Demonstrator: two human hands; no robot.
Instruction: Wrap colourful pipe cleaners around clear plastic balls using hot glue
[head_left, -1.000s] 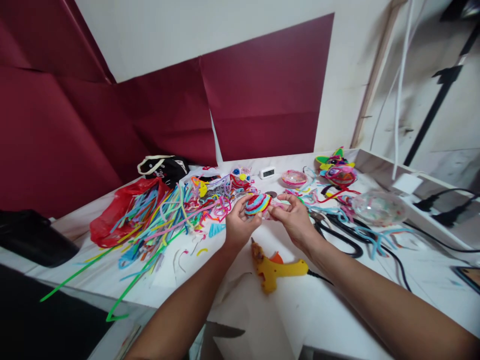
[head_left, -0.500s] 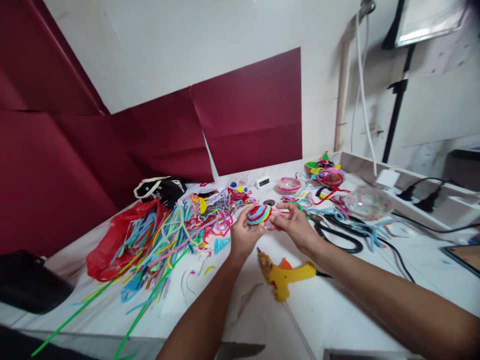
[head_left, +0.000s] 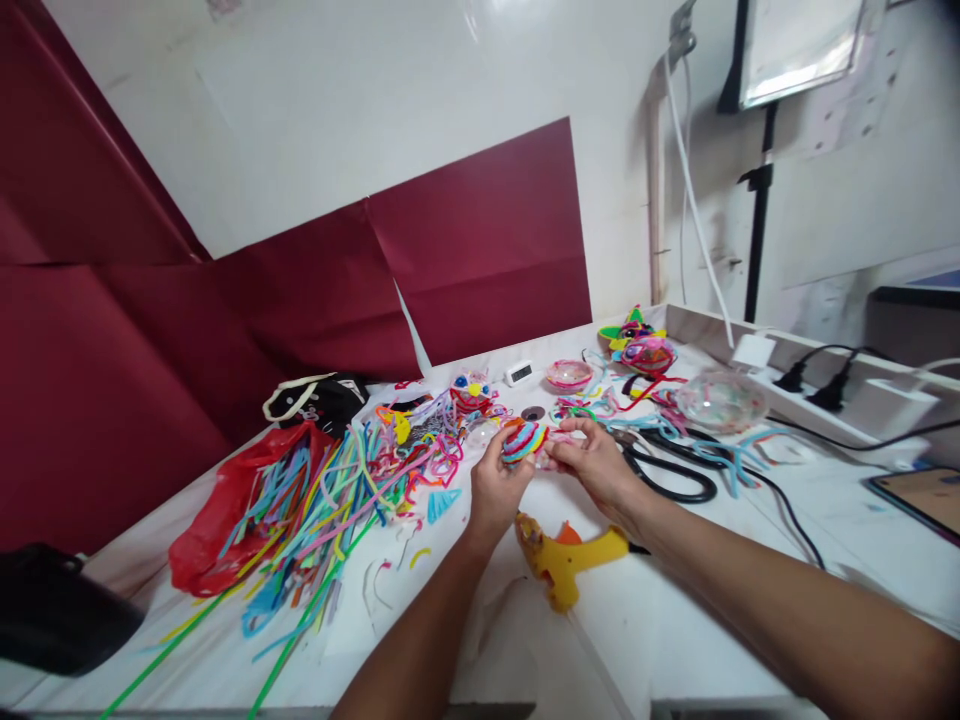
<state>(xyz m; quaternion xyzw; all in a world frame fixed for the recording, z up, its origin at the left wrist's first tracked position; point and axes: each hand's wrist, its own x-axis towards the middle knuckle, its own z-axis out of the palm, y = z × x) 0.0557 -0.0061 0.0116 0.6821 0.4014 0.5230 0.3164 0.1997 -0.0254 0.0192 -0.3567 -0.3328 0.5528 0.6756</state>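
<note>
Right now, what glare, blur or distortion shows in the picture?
All in the head view: glare streaks the white wall at the top edge; the upper-right corner falls dark; wide-angle distortion seems to stretch the right forearm toward the frame's edge; the striped piece in the left hand shows its color bands, but its texture looks soft.

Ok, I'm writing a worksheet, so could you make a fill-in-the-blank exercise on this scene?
The striped piece sits mainly in the ____ hand.
The yellow tool is a glue ____.
The plastic bag with pipe cleaners sticking out is ____.
The black-handled scissors lie nearer the ____ hand.

Missing words: left; gun; red; right.
</note>
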